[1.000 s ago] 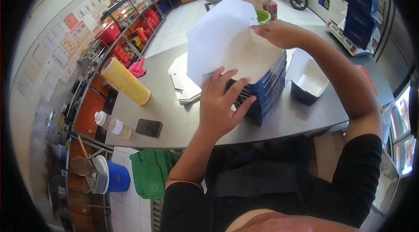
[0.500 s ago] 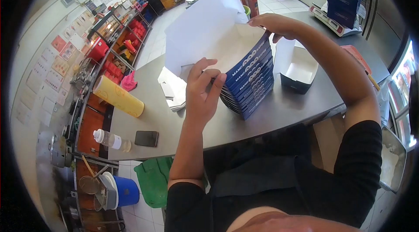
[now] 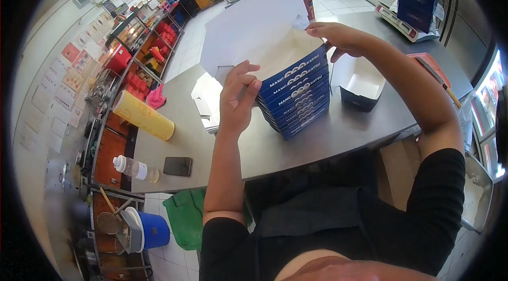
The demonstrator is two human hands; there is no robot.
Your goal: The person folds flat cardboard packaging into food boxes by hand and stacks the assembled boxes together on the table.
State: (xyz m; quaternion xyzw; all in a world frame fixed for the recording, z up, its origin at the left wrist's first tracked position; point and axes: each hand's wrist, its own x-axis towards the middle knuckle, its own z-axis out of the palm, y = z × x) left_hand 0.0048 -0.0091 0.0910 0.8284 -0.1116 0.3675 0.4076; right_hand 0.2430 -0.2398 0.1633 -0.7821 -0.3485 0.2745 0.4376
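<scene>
A stack of nested blue paper food boxes (image 3: 296,98) with white lettering stands on the steel table, the white inside and raised lid (image 3: 243,22) of the top one facing up. At its left corner, my left hand (image 3: 236,96) is closed on the rim of the top food box. My right hand (image 3: 338,38) pinches the right corner of the same box, its fingertips partly hidden behind the edge. To the right of the stack lies a single open food box (image 3: 365,83) with a dark outside. Folded white cartons (image 3: 205,98) lie partly behind my left hand.
On the steel table (image 3: 196,149) are a yellow roll (image 3: 143,116), a squeeze bottle (image 3: 136,169) and a phone (image 3: 177,167). Dark boxes (image 3: 415,6) stand on a scale at the right rear, near a red tray (image 3: 431,69). A person (image 3: 184,0) is far back.
The stack has turned slightly, its lettered front now facing me more squarely. My left hand has shifted a little left with its corner; my right hand has moved slightly up the frame.
</scene>
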